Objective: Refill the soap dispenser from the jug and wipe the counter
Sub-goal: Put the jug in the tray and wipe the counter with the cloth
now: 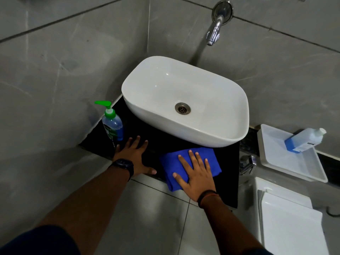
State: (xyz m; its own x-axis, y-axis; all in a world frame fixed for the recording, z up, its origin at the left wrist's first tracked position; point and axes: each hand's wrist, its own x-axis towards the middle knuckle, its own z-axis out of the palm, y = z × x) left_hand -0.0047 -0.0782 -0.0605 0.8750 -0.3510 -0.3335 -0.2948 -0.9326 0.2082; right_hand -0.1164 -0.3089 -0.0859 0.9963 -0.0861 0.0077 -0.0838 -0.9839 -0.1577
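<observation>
**Cloth flat on the tabletop, wipe under way**

The right hand point(195, 173) presses flat on the blue cloth point(169, 166), fingers point(192, 157) straight and spread. The whole palm bears down on the fabric and nothing is pinched. The folded cloth lies on the black tabletop point(228, 181) just in front of the basin point(184, 133), with its near corner over the front edge.

The left hand point(135, 159) lies flat on the bare surface beside the cloth, fingers point(137, 142) spread and thumb along the front edge, probably as a brace.

The soap dispenser point(112, 124) stands upright in the left rear corner, just beyond those fingertips. Its pump is on and blue liquid shows inside, so the refill looks done. The jug point(303, 139) lies tilted in a white tray point(287, 162) well to the right, clear of the wiping path.

The strip between the basin and the front edge is narrow. Open room lies to the right, while the left hand and the dispenser block the left. A careless stroke could drag the cloth over the front edge.
</observation>
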